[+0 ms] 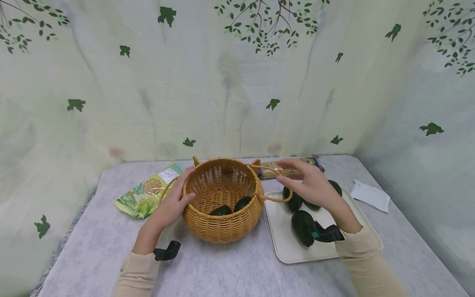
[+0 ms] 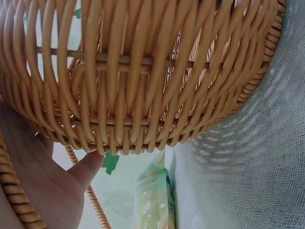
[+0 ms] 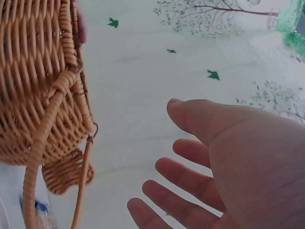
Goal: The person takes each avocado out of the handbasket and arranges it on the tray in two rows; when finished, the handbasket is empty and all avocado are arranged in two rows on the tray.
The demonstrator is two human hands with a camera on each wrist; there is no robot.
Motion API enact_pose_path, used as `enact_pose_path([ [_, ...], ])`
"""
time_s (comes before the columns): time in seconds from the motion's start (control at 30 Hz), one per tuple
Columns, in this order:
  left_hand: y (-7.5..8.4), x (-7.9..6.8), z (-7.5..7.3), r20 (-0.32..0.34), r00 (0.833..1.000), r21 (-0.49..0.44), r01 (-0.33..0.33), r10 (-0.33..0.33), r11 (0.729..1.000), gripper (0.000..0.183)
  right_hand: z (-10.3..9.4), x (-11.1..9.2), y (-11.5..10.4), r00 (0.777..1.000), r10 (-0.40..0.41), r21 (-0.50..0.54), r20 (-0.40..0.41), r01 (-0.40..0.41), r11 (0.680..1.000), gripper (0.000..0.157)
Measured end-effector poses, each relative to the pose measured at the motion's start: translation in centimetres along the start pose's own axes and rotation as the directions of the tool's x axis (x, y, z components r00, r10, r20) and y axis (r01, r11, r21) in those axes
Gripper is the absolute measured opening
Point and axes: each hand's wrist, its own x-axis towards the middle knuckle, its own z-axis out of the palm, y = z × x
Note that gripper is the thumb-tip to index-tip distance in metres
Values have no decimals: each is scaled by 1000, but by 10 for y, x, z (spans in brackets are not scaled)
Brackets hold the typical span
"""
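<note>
A round wicker basket stands on the table with two dark green avocados showing inside. My left hand grips its left side, thumb over the rim and fingers along the outside. In the left wrist view the woven wall fills the top, with my left hand below it. My right hand holds nothing; it hovers by the right loop handle, over the tray. The right wrist view shows its fingers spread apart, away from the basket.
A cream tray at the right bears several avocados. Behind the left hand lies a green-yellow food bag. Another clear-fronted food packet is behind the basket, and a white packet lies right of the tray.
</note>
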Motion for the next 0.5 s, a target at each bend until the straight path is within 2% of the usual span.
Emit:
enact_pose_path([
  [0.3, -3, 3, 3, 1, 1000, 9, -8, 8, 1000, 70, 14, 26, -11, 996, -44, 125, 75, 34, 992, 46],
  [0.5, -2, 6, 3, 10, 1000, 15, 10, -11, 1000, 70, 22, 41, -23, 992, -20, 125, 121, 5, 992, 46],
])
